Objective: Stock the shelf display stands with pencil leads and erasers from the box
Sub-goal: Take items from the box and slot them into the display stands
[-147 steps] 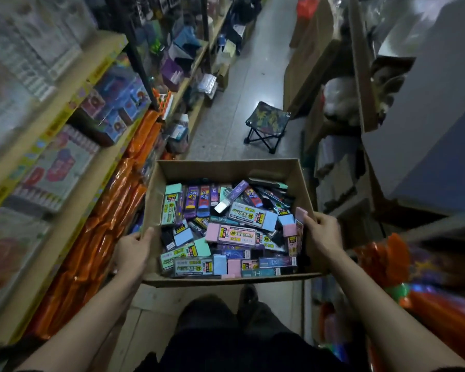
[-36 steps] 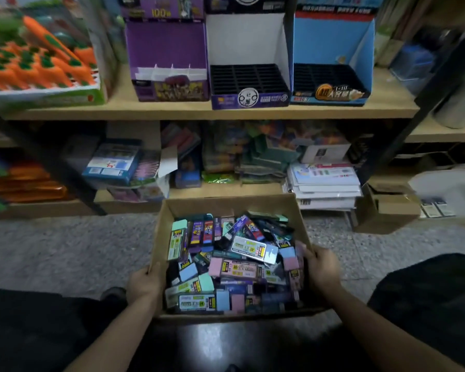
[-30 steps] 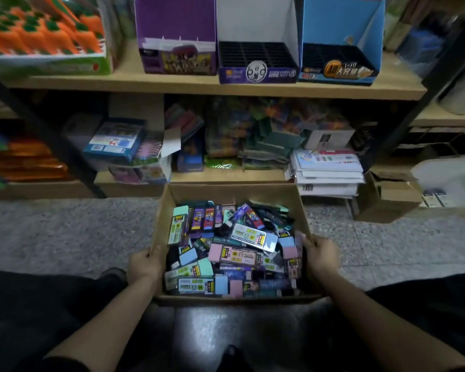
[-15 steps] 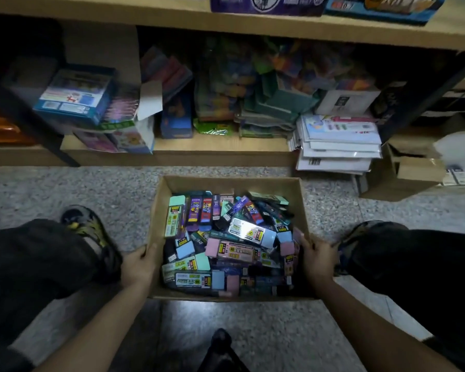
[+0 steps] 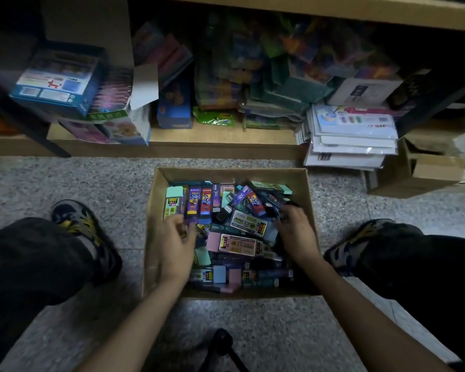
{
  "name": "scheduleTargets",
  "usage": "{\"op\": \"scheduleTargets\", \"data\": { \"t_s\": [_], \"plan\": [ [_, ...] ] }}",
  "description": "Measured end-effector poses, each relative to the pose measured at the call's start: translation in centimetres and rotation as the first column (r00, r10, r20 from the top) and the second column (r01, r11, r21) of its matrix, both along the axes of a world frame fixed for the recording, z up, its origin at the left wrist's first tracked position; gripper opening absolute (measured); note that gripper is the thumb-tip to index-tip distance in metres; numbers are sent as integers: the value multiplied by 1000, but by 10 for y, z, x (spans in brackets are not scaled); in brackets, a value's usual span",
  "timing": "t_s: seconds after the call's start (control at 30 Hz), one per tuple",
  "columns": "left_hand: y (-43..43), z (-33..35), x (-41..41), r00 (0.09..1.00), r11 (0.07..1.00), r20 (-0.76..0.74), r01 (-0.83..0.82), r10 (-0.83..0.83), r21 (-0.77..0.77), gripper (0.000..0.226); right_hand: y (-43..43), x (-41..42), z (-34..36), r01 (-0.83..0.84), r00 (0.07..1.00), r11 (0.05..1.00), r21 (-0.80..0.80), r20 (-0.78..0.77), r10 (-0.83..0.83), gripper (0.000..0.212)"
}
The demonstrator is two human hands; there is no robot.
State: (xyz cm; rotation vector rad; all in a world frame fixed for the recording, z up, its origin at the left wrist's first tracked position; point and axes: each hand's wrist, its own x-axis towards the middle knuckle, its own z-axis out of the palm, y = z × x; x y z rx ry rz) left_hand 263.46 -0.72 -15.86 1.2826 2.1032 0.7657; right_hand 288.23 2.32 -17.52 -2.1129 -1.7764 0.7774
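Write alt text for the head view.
Both hands are inside a cardboard box of colourful packs on a speckled floor, left hand on the left, right hand on the right; grips are unclear. A stocked low shelf stands behind.

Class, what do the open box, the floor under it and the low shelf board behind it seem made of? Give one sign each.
Box: matt brown cardboard, thin creased walls. Floor: speckled stone, perhaps terrazzo, faint sheen. Shelf board: pale matt wood or wood-look board; which is unclear.
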Motion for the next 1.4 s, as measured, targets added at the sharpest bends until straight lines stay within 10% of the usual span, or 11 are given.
{"op": "scheduleTargets", "data": {
  "t_s": [0.2,0.57,1.03,1.4],
  "plan": [
    [-9,-33,37,833,837,414,-102,368,-538,45,9,-25,-26,140,940,939,-314,-255,-225,52],
    [43,-48,79,412,626,472,-461,779,-630,38,36,-24,-46,104,891,915,-389,-373,-259,56],
    [7,-51,74,381,777,689,-152,616,-611,19,9,-28,-40,156,740,805,-572,-472,-479,19],
    [-4,-34,50,716,895,649,76,257,-439,31,-37,-18,-17,290,589,767,-573,-525,-615,28]
  ]
}}
